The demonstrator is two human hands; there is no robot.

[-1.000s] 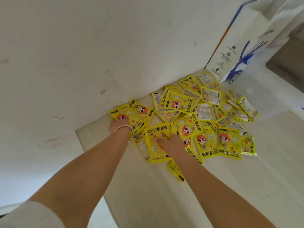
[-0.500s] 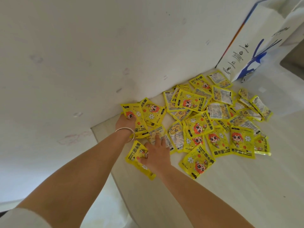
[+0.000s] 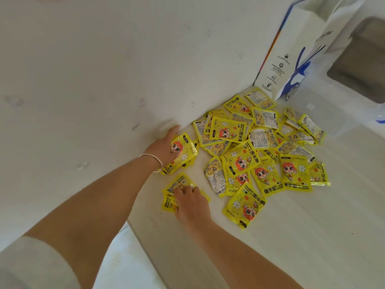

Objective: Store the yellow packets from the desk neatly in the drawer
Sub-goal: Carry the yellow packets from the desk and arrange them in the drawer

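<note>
- Two bare arms reach out over the pale bench (image 3: 291, 236) from the near side.
- Closest, the right hand (image 3: 192, 203) sits on a yellow packet (image 3: 177, 184) near the bench's left edge. Its fingers (image 3: 181, 189) are curled down and pinch the packet.
- A bit farther, the left hand (image 3: 164, 146) holds another yellow packet with a red-haired cartoon face (image 3: 181, 153), right by the white wall (image 3: 104, 80). Its thumb lies across the packet. A thin bracelet (image 3: 153, 161) goes round that wrist.
- To the right, a big messy pile of yellow packets (image 3: 260, 147) lies on the bench, many overlapping. Some show the face side, some the back with small print.
- Farthest back, a white paper bag with blue marks (image 3: 291, 59) stands in the corner, just beside the pile.
</note>
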